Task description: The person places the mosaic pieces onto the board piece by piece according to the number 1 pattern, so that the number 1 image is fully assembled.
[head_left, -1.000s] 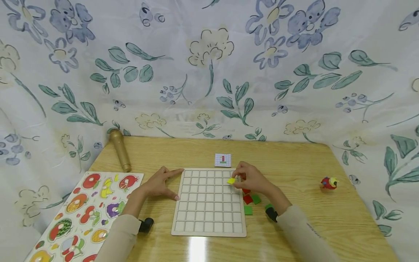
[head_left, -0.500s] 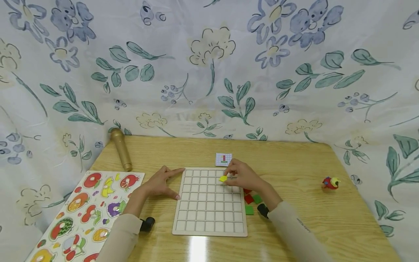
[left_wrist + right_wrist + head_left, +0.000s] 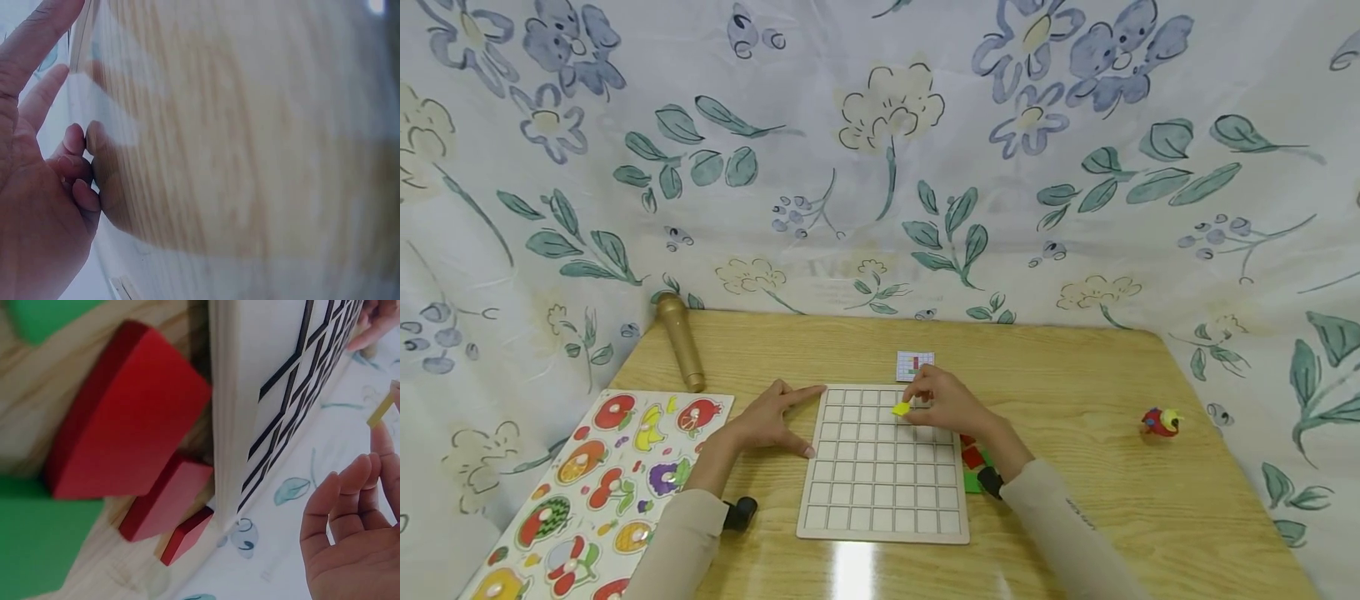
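Observation:
A pale wooden grid board (image 3: 883, 472) lies on the table in the head view. My right hand (image 3: 953, 406) pinches a small yellow square tile (image 3: 900, 409) between thumb and fingers, over the upper rows of the grid. In the right wrist view the yellow tile (image 3: 380, 412) shows edge-on, apart from the board. My left hand (image 3: 767, 422) touches the board's left side, index finger at the upper corner and thumb lower down. The left wrist view shows the left hand's (image 3: 44, 206) other fingers bent against the table.
Red tiles (image 3: 131, 419) and green tiles (image 3: 44, 537) lie beside the board's right edge. Behind it sits a small pattern card (image 3: 908, 367), partly covered by the right hand. A fruit puzzle board (image 3: 625, 450), gold microphone-shaped object (image 3: 681, 343) and small red-yellow toy (image 3: 1161, 422) lie farther out.
The right hand has carried the yellow tile leftward, from near the board's right edge toward the middle columns. The left hand stays at the board's edge.

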`<action>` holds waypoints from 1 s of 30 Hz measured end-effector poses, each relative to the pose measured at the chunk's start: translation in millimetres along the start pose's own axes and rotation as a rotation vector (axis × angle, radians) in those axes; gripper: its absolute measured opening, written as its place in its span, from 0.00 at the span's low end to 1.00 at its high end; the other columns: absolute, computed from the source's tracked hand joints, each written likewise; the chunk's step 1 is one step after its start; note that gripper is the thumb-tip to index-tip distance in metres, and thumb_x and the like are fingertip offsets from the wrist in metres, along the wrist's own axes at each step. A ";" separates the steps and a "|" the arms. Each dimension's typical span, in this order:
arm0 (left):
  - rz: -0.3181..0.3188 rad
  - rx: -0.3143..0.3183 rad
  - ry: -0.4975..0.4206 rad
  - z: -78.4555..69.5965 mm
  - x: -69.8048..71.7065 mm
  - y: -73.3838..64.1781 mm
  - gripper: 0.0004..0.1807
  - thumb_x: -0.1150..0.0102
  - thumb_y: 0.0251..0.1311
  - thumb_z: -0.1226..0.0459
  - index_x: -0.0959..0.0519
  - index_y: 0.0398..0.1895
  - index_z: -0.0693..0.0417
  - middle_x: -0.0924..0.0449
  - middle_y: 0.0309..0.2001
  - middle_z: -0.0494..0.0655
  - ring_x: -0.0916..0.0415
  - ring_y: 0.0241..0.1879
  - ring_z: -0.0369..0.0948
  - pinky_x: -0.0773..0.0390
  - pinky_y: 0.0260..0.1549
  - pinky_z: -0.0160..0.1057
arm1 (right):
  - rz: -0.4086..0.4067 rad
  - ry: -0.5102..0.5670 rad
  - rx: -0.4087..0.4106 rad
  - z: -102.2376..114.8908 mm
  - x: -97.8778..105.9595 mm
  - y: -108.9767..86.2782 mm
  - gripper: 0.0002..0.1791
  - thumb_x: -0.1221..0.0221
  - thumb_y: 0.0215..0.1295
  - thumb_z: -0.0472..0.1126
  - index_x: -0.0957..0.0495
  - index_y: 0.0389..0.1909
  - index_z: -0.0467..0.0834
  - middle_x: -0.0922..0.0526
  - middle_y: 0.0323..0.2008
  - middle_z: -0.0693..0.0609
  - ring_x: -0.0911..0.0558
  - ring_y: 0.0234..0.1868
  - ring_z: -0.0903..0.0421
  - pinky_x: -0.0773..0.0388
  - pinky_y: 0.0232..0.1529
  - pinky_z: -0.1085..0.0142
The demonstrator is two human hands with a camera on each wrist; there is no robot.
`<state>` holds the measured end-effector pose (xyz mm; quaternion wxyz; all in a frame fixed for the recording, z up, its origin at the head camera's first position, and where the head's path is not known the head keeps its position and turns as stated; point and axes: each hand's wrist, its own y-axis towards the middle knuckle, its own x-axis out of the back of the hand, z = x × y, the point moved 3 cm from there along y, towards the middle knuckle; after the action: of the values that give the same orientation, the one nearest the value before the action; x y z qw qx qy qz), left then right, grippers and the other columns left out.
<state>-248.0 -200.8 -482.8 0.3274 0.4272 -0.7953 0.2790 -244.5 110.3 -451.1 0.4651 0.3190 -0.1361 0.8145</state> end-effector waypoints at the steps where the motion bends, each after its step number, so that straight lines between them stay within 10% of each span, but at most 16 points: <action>1: 0.001 -0.001 -0.001 -0.2 0.0 0.0 0.58 0.18 0.35 0.47 0.36 0.75 0.41 0.43 0.39 0.50 0.44 0.37 0.44 0.39 0.38 0.44 | 0.000 -0.001 0.001 0.4 -0.8 1.0 0.08 0.29 0.56 0.38 0.14 0.36 0.42 0.26 0.38 0.46 0.29 0.38 0.53 0.29 0.39 0.66; 30: 0.003 0.000 -0.017 -1.7 1.1 -0.2 0.58 0.17 0.35 0.47 0.36 0.75 0.42 0.44 0.38 0.50 0.45 0.36 0.43 0.39 0.37 0.44 | 0.088 -0.132 -0.013 9.8 -30.4 35.5 0.07 0.29 0.57 0.40 0.14 0.35 0.45 0.27 0.37 0.53 0.28 0.36 0.58 0.29 0.39 0.66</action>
<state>-247.8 -200.2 -480.9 0.3205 0.4282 -0.7987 0.2757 -259.5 66.1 -460.7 0.4208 0.3626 -0.1855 0.8106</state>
